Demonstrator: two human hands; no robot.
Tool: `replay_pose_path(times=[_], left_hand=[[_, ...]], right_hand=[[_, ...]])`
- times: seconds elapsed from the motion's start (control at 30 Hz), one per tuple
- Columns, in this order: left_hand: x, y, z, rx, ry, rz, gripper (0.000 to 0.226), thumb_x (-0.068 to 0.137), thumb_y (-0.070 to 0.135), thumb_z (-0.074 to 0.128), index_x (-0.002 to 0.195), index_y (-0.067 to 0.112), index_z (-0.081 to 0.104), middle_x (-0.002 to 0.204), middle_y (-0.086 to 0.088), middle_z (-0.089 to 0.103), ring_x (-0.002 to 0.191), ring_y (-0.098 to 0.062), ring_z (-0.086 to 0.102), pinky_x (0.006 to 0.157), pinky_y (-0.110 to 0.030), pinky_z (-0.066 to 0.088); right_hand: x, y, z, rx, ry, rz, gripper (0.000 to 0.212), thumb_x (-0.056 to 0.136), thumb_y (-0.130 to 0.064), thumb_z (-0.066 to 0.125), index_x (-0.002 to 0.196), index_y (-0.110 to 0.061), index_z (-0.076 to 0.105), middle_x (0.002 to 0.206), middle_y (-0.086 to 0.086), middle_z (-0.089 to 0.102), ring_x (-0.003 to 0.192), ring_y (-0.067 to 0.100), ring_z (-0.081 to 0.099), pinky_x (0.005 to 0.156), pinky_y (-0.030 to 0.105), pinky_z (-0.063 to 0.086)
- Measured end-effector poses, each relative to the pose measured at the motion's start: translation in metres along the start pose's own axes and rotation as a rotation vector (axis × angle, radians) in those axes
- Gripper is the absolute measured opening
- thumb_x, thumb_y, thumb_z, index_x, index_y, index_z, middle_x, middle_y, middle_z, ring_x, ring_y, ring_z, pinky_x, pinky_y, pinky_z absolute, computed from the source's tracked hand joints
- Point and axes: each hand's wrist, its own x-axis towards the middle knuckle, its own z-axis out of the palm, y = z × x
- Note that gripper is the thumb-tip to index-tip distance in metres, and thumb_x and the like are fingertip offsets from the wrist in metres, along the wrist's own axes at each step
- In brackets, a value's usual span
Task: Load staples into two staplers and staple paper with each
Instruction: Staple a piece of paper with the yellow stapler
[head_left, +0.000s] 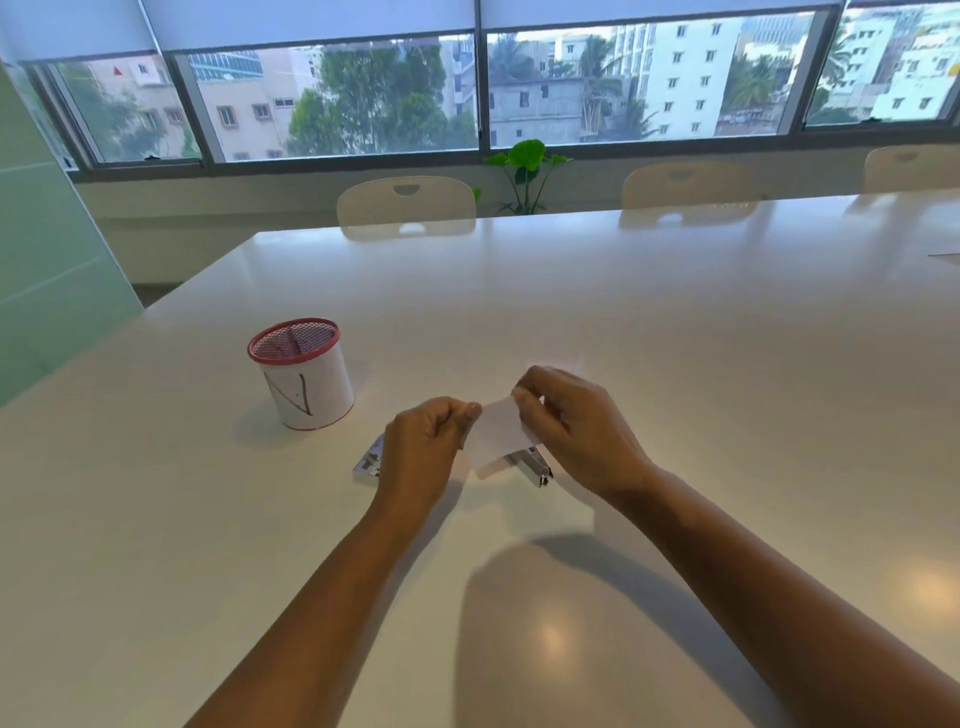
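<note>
A small white paper is held above the white table between both hands. My left hand pinches its left edge with thumb and fingers. My right hand pinches its upper right corner. Below the paper, a metal stapler lies on the table, mostly hidden by the sheet and my right hand. A second metal stapler lies at the left, partly covered by my left hand.
A mesh pen cup with a red rim and a white paper wrap stands to the left of the hands. Chairs line the far side of the table. A sheet lies at the far right edge.
</note>
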Motion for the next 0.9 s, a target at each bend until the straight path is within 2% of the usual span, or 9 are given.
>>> replay_pose_path(times=[0.13, 0.17, 0.23, 0.3, 0.4, 0.53, 0.67, 0.8, 0.9], left_hand=[[-0.002, 0.004, 0.002, -0.003, 0.059, 0.008, 0.021, 0.091, 0.027, 0.045, 0.076, 0.017, 0.057, 0.066, 0.004, 0.057, 0.062, -0.008, 0.056, 0.054, -0.009, 0.043], [-0.003, 0.005, 0.003, -0.085, 0.082, -0.031, 0.023, 0.093, 0.027, 0.042, 0.077, 0.019, 0.057, 0.066, 0.007, 0.059, 0.06, -0.007, 0.06, 0.054, -0.007, 0.045], [-0.002, 0.006, 0.001, -0.36, 0.074, -0.134, 0.03, 0.096, 0.028, 0.033, 0.083, 0.02, 0.059, 0.067, 0.007, 0.069, 0.058, -0.007, 0.067, 0.056, -0.01, 0.051], [0.001, 0.007, 0.0, -0.519, -0.027, -0.227, 0.039, 0.097, 0.03, 0.026, 0.088, 0.014, 0.06, 0.061, 0.006, 0.072, 0.055, -0.01, 0.068, 0.057, -0.016, 0.054], [0.003, 0.01, 0.008, -0.473, -0.174, -0.267, 0.034, 0.096, 0.029, 0.034, 0.083, 0.013, 0.06, 0.057, 0.012, 0.07, 0.052, -0.007, 0.067, 0.064, -0.024, 0.052], [0.001, 0.008, 0.012, -0.42, -0.023, -0.265, 0.022, 0.093, 0.022, 0.046, 0.074, 0.014, 0.055, 0.065, 0.006, 0.069, 0.051, -0.001, 0.065, 0.056, -0.014, 0.053], [0.005, 0.001, 0.002, -0.356, 0.145, -0.263, 0.019, 0.093, 0.018, 0.047, 0.074, 0.014, 0.051, 0.079, -0.008, 0.064, 0.063, -0.008, 0.067, 0.064, -0.013, 0.053], [0.007, -0.006, -0.001, -0.212, 0.274, -0.242, 0.017, 0.095, 0.012, 0.042, 0.084, 0.01, 0.054, 0.089, -0.013, 0.065, 0.079, -0.025, 0.063, 0.077, -0.033, 0.052], [0.007, -0.007, -0.002, -0.099, 0.282, -0.168, 0.019, 0.095, 0.009, 0.039, 0.099, 0.006, 0.057, 0.094, -0.009, 0.063, 0.088, -0.025, 0.061, 0.081, -0.037, 0.051]], right_hand=[[0.003, -0.002, -0.004, -0.006, 0.013, -0.019, 0.02, 0.096, -0.026, 0.042, 0.077, -0.023, 0.047, 0.069, -0.01, 0.049, 0.063, 0.005, 0.046, 0.055, 0.012, 0.036], [0.003, -0.003, -0.004, 0.032, 0.036, 0.013, 0.021, 0.096, -0.026, 0.042, 0.077, -0.022, 0.048, 0.068, -0.009, 0.05, 0.064, 0.005, 0.048, 0.054, 0.013, 0.038], [0.006, -0.004, -0.004, 0.166, 0.116, 0.161, 0.025, 0.096, -0.027, 0.043, 0.075, -0.015, 0.049, 0.065, 0.001, 0.052, 0.063, 0.009, 0.05, 0.054, 0.03, 0.047], [0.009, -0.007, -0.006, 0.285, 0.204, 0.335, 0.031, 0.096, -0.029, 0.044, 0.076, -0.006, 0.046, 0.066, 0.016, 0.053, 0.059, 0.017, 0.051, 0.051, 0.038, 0.049], [0.007, -0.01, -0.006, 0.447, 0.198, 0.476, 0.032, 0.096, -0.029, 0.044, 0.071, -0.009, 0.044, 0.055, 0.01, 0.046, 0.042, 0.014, 0.043, 0.039, 0.023, 0.038], [0.003, -0.007, -0.001, 0.541, -0.008, 0.523, 0.03, 0.095, -0.033, 0.046, 0.075, -0.012, 0.054, 0.059, 0.002, 0.056, 0.037, 0.005, 0.043, 0.042, 0.018, 0.038], [0.0, -0.001, 0.004, 0.087, -0.031, 0.46, 0.027, 0.086, -0.044, 0.055, 0.092, -0.018, 0.062, 0.065, -0.006, 0.06, 0.047, 0.0, 0.052, 0.048, 0.008, 0.037], [-0.006, -0.002, 0.012, -0.23, -0.14, 0.464, 0.057, 0.076, -0.052, 0.065, 0.118, -0.014, 0.057, 0.094, 0.001, 0.056, 0.083, 0.014, 0.054, 0.067, 0.022, 0.04], [-0.011, -0.001, 0.017, -0.331, -0.276, 0.467, 0.055, 0.075, -0.051, 0.066, 0.112, -0.01, 0.06, 0.107, 0.005, 0.054, 0.1, 0.02, 0.052, 0.081, 0.027, 0.04]])
